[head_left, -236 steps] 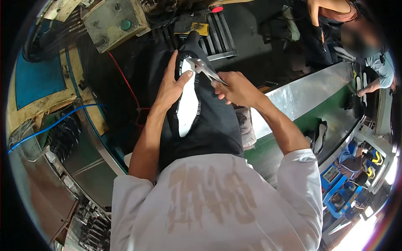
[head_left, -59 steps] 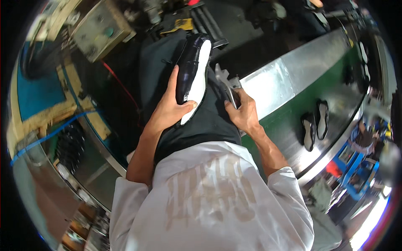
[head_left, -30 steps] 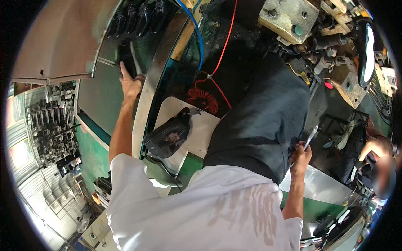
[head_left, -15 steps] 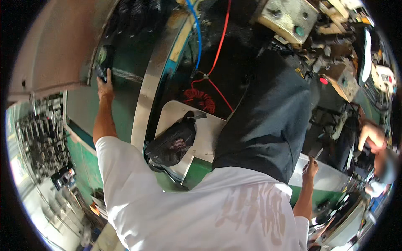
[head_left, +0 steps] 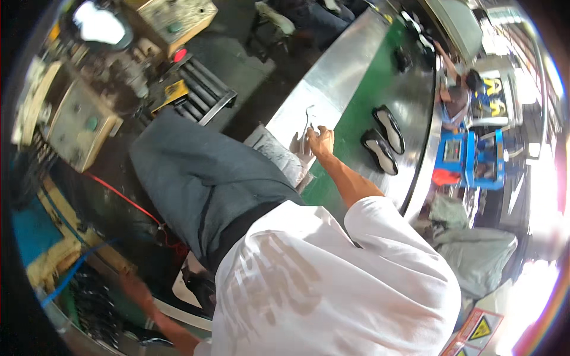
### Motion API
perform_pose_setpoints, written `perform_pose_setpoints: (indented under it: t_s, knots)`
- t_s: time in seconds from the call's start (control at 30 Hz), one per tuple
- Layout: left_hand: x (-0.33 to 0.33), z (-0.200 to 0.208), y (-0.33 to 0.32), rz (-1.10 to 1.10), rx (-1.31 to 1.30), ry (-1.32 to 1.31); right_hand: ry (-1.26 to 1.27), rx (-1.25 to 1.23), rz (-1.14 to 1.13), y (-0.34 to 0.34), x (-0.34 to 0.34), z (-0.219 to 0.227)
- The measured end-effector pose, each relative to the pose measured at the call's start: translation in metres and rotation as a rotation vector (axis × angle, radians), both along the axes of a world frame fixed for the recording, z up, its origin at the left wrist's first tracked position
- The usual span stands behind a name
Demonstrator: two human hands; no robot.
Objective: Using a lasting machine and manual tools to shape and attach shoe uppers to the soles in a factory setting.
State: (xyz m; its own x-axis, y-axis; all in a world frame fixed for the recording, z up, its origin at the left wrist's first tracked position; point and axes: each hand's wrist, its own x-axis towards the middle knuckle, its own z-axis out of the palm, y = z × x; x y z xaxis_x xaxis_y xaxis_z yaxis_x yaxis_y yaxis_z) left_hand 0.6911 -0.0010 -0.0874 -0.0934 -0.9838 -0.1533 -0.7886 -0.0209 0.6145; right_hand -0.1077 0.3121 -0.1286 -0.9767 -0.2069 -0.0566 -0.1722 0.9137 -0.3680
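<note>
My right hand [head_left: 321, 142] is over the bare metal strip of the long bench [head_left: 332, 74], fingers bent. A thin metal tool with a curved tip [head_left: 309, 113] juts from its fingertips, close above the metal or touching it; which, I cannot tell. Beyond that hand, on the green band, lies a pair of glossy black shoes [head_left: 379, 151] with pale insides. My left hand [head_left: 135, 289] reaches out at the lower left, smeared by motion, so its fingers and anything in them cannot be made out. Nearby is a dark cluster of glossy black items [head_left: 95, 308].
A grey cloth pad [head_left: 276, 153] lies between my leg and the bench. Machine boxes with green buttons [head_left: 83, 127] and a roller rack [head_left: 205, 89] stand at the left. Red hose [head_left: 127, 199] and blue hose [head_left: 74, 276] run there. Another person [head_left: 457, 98] works across the bench.
My view has swung to the right toward the bench. My right hand has come over its metal strip with the tool. A dark shoe-like object no longer shows in my left hand.
</note>
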Motion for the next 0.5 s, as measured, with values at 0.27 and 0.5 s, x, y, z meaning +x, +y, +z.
perform_pose_setpoints:
  t_s: [0.27, 0.5]
  knots:
    - [-0.291, 0.078, 0.012, -0.433, 0.049, 0.109, 0.051, 0.387, -0.154, 0.211, -0.096, 0.057]
    - [-0.321, 0.107, -0.018, -0.564, 0.065, -0.039, -0.277, 0.605, -0.16, 0.343, -0.165, 0.05]
